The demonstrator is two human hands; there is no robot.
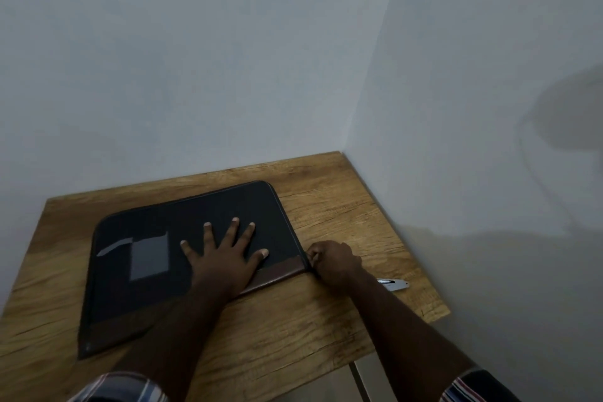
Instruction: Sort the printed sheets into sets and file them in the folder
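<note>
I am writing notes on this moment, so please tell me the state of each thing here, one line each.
Folder: closed, flat on the wooden table.
Left hand: open, fingers spread, pressing on the folder.
Right hand: fingers curled, pinching at the folder's right edge, probably the zip pull.
Small metal object: lying on the table, partly hidden behind the right forearm.

Black zippered fabric folder flat on wooden table; left hand on top, right hand at right edge; white pen further right.
</note>
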